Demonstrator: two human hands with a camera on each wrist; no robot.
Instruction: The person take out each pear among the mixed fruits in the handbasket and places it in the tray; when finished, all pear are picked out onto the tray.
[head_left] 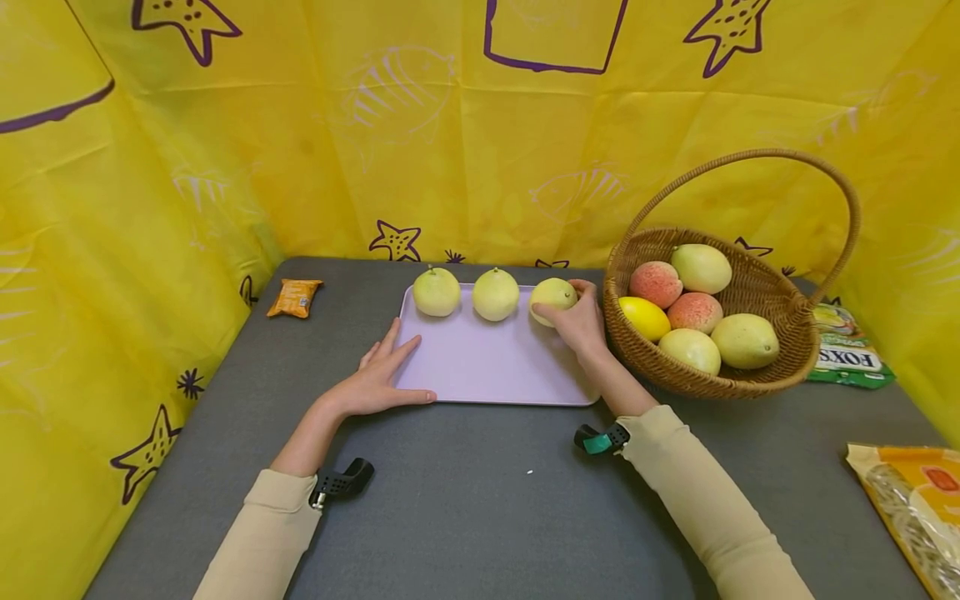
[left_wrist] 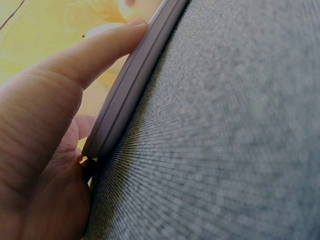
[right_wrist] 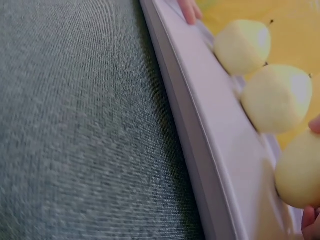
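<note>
With the right grip [head_left: 585, 325] clasping the pale fruit [head_left: 550, 293] at two o'clock on the tray [head_left: 487, 367], settle it firmly before letting go, while the left grip [head_left: 375, 385], unclenched, braces eight o'clock.

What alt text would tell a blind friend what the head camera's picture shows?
A person's right hand holds a pale green fruit, the rightmost of three along the far edge of a lilac tray; the left hand touches its near left corner. To the right, a wicker basket of mixed fruit stands on a gray table.
</note>
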